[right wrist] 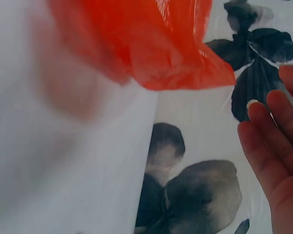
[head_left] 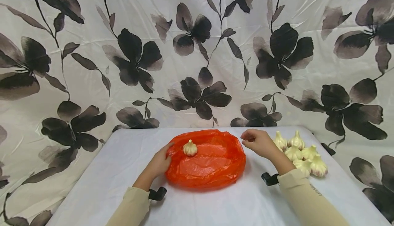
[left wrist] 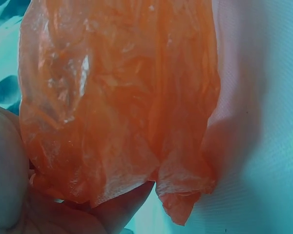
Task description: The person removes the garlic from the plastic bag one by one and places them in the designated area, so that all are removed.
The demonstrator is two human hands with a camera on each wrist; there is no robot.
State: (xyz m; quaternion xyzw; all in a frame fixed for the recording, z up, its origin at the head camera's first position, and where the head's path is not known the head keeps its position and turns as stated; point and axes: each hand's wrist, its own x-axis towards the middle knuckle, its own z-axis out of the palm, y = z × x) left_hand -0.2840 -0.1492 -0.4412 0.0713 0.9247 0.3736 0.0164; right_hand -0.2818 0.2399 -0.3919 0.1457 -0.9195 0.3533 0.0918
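A red plastic bag lies on the table with its mouth spread wide. One garlic bulb rests inside it, toward the left. The left hand holds the bag's left rim; in the left wrist view the thumb is on one side of the film and fingers pass behind it. Just beyond the bag's right rim, the right hand hovers with loosely bent fingers and nothing in them. Its fingers stand apart from the red film in the right wrist view.
Several garlic bulbs are heaped on the right of the white-covered table, beside the right forearm. A floral-patterned cloth hangs behind the table's far edge. Each wrist carries a small black camera mount.
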